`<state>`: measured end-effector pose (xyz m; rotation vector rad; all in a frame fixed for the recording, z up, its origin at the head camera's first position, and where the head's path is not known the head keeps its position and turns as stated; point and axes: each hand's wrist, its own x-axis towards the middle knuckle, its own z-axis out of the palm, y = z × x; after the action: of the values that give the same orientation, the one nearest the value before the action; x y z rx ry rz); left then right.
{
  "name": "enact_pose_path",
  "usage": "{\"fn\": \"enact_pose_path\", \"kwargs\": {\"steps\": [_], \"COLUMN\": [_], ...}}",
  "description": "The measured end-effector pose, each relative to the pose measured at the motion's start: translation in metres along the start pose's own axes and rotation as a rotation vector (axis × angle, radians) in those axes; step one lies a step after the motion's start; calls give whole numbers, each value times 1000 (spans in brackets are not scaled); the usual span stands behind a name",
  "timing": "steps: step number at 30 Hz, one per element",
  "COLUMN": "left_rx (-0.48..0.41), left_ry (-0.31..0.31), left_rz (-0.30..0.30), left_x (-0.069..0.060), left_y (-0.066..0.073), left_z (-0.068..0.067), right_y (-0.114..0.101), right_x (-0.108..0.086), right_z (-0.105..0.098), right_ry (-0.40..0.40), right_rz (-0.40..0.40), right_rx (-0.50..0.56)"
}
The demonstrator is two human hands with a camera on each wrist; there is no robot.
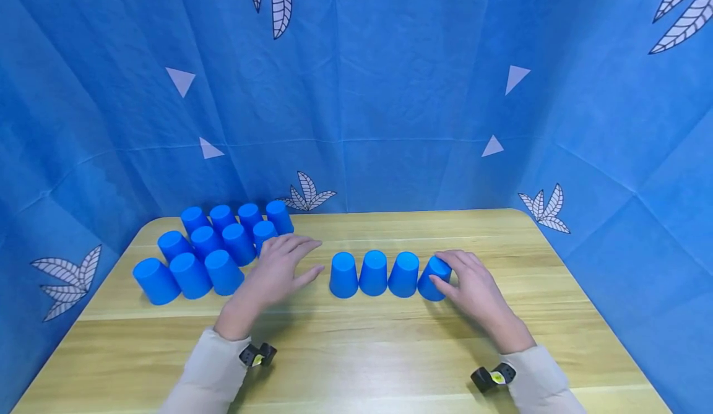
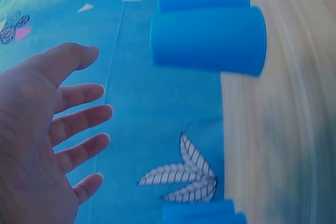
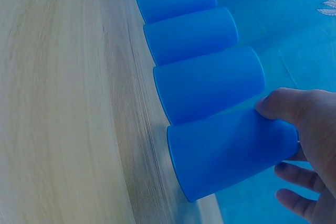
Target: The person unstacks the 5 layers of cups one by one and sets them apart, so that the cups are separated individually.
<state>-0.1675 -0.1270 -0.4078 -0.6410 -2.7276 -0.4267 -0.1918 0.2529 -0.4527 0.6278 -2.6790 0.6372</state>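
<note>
Several blue cups stand upside down in a short row mid-table. At the right end of this row, my right hand (image 1: 475,285) grips the end cup (image 1: 431,285) between thumb and fingers near its closed top; in the right wrist view, the thumb lies on that cup (image 3: 228,153). My left hand (image 1: 280,264) is held with fingers spread and nothing in it, left of the row's leftmost cup (image 1: 343,276). In the left wrist view the palm and fingers of the left hand (image 2: 47,124) stand apart from the nearest cup (image 2: 210,40).
Behind and left of my left hand, more blue cups (image 1: 190,276) stand upside down in three rows, one partly hidden by that hand. All of them are on a wooden table (image 1: 362,352). A blue cloth (image 1: 390,92) with leaf prints hangs behind and at both sides.
</note>
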Motion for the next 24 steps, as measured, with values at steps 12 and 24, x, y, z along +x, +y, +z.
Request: {"fn": "enact_pose_path", "kwargs": {"steps": [12, 24], "left_rx": [23, 56], "left_ry": [-73, -145], "left_rz": [61, 39], "left_x": [22, 33], "left_y": [24, 30], "left_z": [29, 42], "right_y": [-4, -5], "right_x": [0, 1], "right_z": [-2, -4], "right_ry": [-31, -28], "right_rz": [4, -34], "right_rx": [-52, -90]}}
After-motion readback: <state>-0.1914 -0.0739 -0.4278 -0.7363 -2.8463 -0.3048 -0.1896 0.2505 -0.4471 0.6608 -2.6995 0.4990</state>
